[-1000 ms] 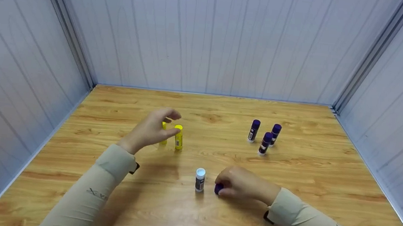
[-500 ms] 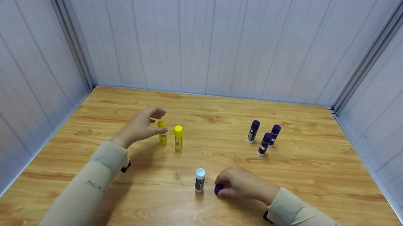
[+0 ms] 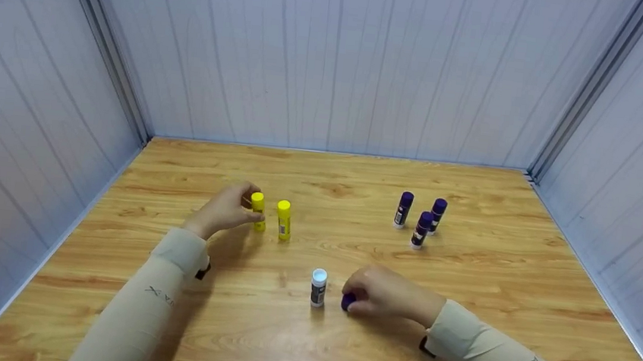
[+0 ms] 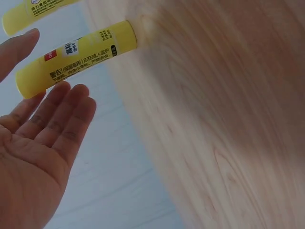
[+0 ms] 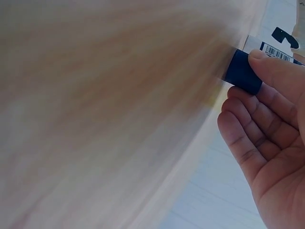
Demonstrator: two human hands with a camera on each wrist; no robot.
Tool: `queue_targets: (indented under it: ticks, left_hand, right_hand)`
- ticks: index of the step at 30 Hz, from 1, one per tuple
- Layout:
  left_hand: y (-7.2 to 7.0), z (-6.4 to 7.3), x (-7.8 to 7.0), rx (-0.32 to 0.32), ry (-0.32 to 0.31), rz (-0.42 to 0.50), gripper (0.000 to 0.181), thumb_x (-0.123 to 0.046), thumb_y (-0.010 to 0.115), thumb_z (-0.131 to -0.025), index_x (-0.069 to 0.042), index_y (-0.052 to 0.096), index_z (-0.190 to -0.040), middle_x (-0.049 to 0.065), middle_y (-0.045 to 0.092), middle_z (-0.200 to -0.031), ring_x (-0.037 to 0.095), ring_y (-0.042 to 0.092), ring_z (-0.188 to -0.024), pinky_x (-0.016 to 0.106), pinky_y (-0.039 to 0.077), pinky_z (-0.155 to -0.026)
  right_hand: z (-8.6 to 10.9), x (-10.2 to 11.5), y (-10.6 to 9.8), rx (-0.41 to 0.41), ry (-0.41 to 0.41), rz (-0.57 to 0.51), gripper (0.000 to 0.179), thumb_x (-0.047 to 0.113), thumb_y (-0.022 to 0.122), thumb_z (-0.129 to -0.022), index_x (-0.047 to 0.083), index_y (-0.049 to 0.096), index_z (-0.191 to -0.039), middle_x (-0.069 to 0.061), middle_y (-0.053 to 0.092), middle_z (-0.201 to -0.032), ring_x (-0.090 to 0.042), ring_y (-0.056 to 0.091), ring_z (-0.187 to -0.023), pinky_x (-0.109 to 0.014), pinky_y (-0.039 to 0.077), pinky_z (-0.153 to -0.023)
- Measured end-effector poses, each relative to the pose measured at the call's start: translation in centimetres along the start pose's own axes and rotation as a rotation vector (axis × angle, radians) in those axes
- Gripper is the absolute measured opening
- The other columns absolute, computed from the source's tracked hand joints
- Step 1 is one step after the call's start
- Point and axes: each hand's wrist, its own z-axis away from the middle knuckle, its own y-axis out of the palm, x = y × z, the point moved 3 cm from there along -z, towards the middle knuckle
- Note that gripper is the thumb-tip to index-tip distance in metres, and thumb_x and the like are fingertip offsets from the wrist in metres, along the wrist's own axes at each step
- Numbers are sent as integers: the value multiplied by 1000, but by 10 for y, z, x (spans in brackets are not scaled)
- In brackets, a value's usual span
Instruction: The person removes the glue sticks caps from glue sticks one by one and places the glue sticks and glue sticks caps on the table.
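My left hand is at an upright yellow glue stick, its thumb and fingers on either side. In the left wrist view the fingers lie nearly straight along the glue stick's lower side, while the thumb stands apart from its upper side. A second yellow glue stick stands just to the right. With thumb and fingertips my right hand pinches a dark purple cap at the table surface. Left of that cap stands an uncapped white glue stick, its pale top showing.
Three purple-capped glue sticks stand together at the back right, the nearest glue stick in front of the other two. The wooden table is enclosed by white panel walls at the back and sides.
My left hand has moved left from the right-hand yellow glue stick to the left-hand one, and its fingers have come closer around it. The right hand has stayed on the cap.
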Motion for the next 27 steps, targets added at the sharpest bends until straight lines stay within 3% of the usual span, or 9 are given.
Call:
queue_targets:
  ticks: [10, 20, 27]
  left_hand:
    - [10, -4, 8, 44, -59, 17, 40, -16, 79, -100, 0, 60, -132, 19, 68, -127, 35, 66, -119, 51, 56, -108]
    - [10, -3, 10, 19, -67, 13, 27, -17, 73, -104, -4, 63, -125, 15, 68, -121, 31, 65, -112, 48, 55, -103]
    - [12, -2, 12, 20, -66, 10, 29, -20, 69, -108, -3, 61, -129, 16, 67, -124, 31, 64, -115, 49, 55, -104]
  right_hand:
    - [-1, 0, 1, 6, 2, -2, 21, 18, 84, -96, 6, 80, -113, -4, 79, -100, -8, 67, -87, -28, 58, -82]
    - [-3, 3, -1, 22, 32, 0, 18, 18, 84, -95, 8, 80, -110, -1, 77, -94, -3, 62, -80, -23, 54, -75]
    - [-4, 3, -1, 21, 55, -9, 20, 18, 86, -94, 8, 81, -110, 1, 75, -90, -2, 60, -77, -22, 53, -74]
